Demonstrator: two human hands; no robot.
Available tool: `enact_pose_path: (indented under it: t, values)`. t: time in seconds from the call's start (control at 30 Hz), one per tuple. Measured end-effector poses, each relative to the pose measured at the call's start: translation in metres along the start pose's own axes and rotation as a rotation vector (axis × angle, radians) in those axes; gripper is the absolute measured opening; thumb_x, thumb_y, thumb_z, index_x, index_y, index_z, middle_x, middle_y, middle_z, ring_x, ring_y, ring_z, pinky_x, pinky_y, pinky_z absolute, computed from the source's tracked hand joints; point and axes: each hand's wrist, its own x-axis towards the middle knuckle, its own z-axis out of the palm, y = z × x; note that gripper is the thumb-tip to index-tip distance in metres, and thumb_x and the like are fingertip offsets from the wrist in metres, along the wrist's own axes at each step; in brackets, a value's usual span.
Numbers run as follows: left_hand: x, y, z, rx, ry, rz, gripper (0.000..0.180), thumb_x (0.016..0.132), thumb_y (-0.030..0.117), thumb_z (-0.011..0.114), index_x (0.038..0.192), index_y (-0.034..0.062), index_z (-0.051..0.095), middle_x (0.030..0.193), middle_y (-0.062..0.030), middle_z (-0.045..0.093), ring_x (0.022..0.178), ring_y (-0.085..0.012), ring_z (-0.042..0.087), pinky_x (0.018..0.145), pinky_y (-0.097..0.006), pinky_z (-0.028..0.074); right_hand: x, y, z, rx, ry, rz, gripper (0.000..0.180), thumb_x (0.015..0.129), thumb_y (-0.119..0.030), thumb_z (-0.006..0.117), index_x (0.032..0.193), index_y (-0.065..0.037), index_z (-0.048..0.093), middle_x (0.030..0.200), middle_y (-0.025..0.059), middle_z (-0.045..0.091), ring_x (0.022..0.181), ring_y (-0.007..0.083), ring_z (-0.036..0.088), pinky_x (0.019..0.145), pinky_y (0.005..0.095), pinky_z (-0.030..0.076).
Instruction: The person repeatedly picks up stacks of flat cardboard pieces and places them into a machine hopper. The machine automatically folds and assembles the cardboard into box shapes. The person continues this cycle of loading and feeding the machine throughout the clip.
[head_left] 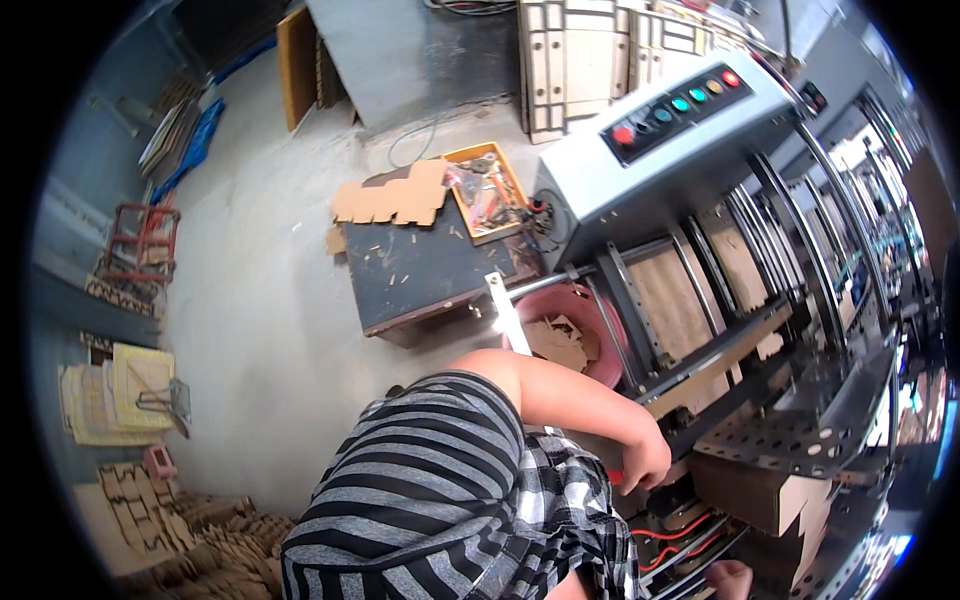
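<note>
The left hand point(648, 462) reaches out from a bare forearm past a striped sleeve point(420, 470) and curls loosely into the lower front of a grey machine point(640, 170). Its fingers bend down against the dark metal frame point(700, 365), just beside a small red part point(615, 477); whether they pinch anything I cannot tell, as the fingertips are hidden. The right hand point(730, 578) shows only as a sliver at the lower edge, near red wires point(670, 545), and its grip cannot be made out.

Above the left hand, brown cardboard sheets point(672, 300) stand between the machine's bars, and a perforated metal plate point(790, 435) sits to the right. A pink tub point(570, 310) of cardboard scraps stands just behind the forearm. Beyond it a dark low counter point(420, 275) carries cut cardboard point(395, 195) and an orange tray point(485, 190) of tools. The machine's sloped panel point(680, 100) has a row of coloured buttons. Cardboard stacks point(190, 540) lie on the concrete floor point(260, 310) at left.
</note>
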Motion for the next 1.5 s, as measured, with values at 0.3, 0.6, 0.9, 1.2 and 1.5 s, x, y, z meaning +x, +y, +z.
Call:
enact_pose_path:
  t: [0.3, 0.6, 0.9, 1.2, 1.5]
  values:
    - [-0.284, -0.022, 0.165, -0.229, 0.535, -0.393, 0.041, 0.068, 0.029, 0.074, 0.097, 0.0003, 0.065, 0.092, -0.0158, 0.066, 0.088, -0.0296, 0.063, 0.077, -0.040, 0.050, 0.009, -0.302, 0.235, 0.013, -0.520, -0.487, 0.028, 0.074, -0.007, 0.073, 0.096, 0.006, 0.065, 0.076, 0.0073, 0.068, 0.074, 0.0102, 0.062, 0.064, 0.0265, 0.050]
    - [-0.560, 0.085, 0.497, -0.979, 1.816, -1.301, 0.029, 0.078, 0.009, 0.068, 0.105, 0.0002, 0.062, 0.093, -0.0102, 0.067, 0.086, -0.0169, 0.064, 0.076, -0.030, 0.052, 0.017, -0.513, 0.489, 0.134, -0.898, -0.537, 0.033, 0.085, -0.021, 0.064, 0.111, -0.001, 0.060, 0.090, 0.0058, 0.065, 0.080, 0.0169, 0.063, 0.072, 0.0312, 0.051]
    - [-0.644, 0.100, 0.598, -1.338, 2.357, -1.277, 0.029, 0.078, 0.010, 0.069, 0.105, 0.0009, 0.061, 0.089, -0.0068, 0.065, 0.080, -0.0132, 0.059, 0.070, -0.026, 0.048, 0.148, -0.667, 0.698, 0.658, -0.514, 0.023, 0.040, 0.083, -0.027, 0.070, 0.112, -0.005, 0.055, 0.092, 0.0072, 0.058, 0.082, 0.0242, 0.062, 0.068, 0.0388, 0.051]
    - [-0.811, -0.033, 0.590, -1.343, 1.710, -1.300, 0.030, 0.080, 0.004, 0.070, 0.109, 0.0020, 0.060, 0.094, -0.0036, 0.065, 0.086, -0.0103, 0.060, 0.078, -0.027, 0.050, 0.298, -0.722, 0.811, 0.951, -0.183, 0.340, 0.052, 0.077, -0.034, 0.076, 0.117, -0.009, 0.055, 0.116, 0.0065, 0.055, 0.104, 0.0239, 0.052, 0.083, 0.0411, 0.044]
    - [-0.935, -0.205, 0.478, -1.181, 1.545, -1.385, 0.041, 0.079, 0.014, 0.071, 0.115, -0.0013, 0.057, 0.101, -0.0123, 0.066, 0.091, -0.0170, 0.064, 0.082, -0.031, 0.051, 0.275, -0.703, 0.792, 1.290, -0.565, 0.066, 0.030, 0.089, -0.004, 0.056, 0.119, -0.005, 0.051, 0.111, 0.0081, 0.062, 0.101, 0.0229, 0.062, 0.082, 0.0391, 0.055]
